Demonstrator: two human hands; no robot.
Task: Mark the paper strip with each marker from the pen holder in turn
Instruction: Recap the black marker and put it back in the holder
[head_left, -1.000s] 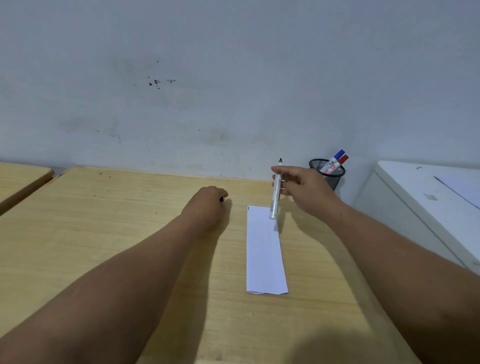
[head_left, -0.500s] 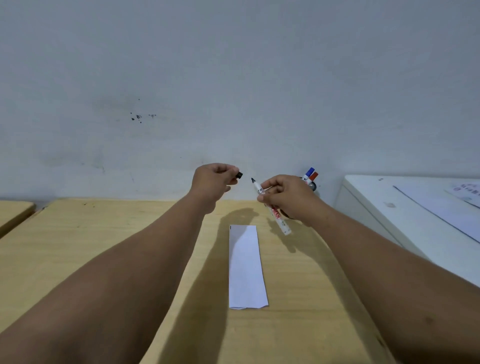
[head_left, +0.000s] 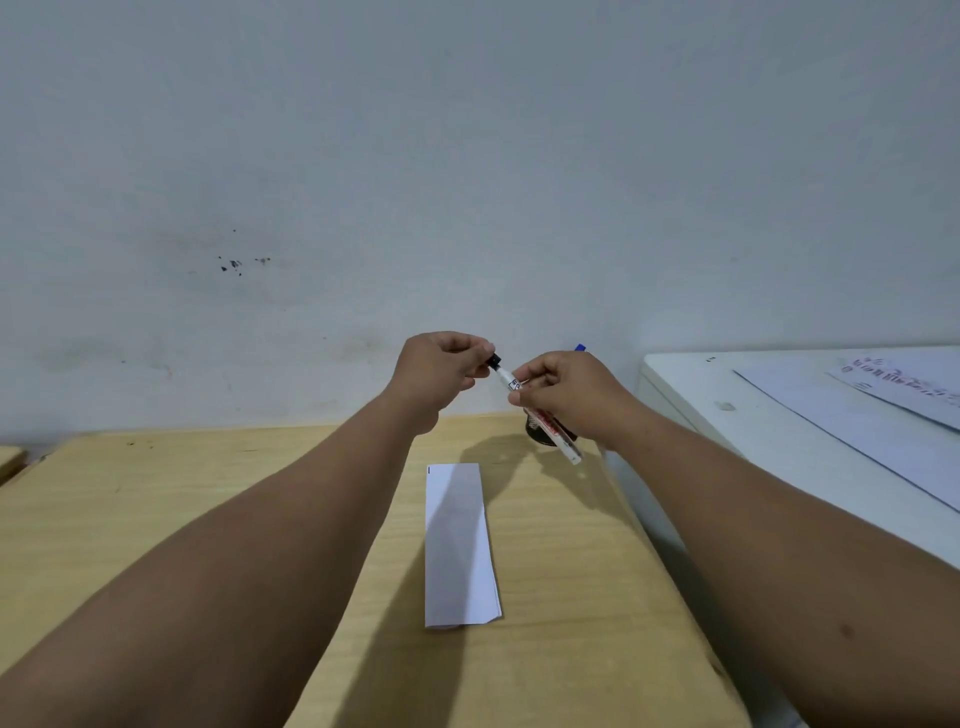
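Fingers (head_left: 470, 347) of the left hand (head_left: 435, 371) pinched on the black cap (head_left: 494, 359), set at the tip end of the marker (head_left: 535, 410). Fingers of the right hand (head_left: 569, 397) curled round the marker's white barrel, gripping it mid-length — barrel slanting down and away to the right, tail end poking out below the palm. Both hands raised above the far end of the paper strip (head_left: 460, 545), clear of it.

Paper strip flat on the table (head_left: 156, 519), lengthwise toward the wall, with one short dark stroke (head_left: 429, 470) at its far left corner and the near end creased. Shadow of the hands across its far half.

Pen holder (head_left: 540, 434) beyond the strip and to its right, mostly hidden behind the right hand — only a dark lower part visible, plus a blue marker tip (head_left: 580, 347) above the knuckles. White cabinet (head_left: 753, 415) farther right of the strip, carrying sheets of paper (head_left: 852, 410).
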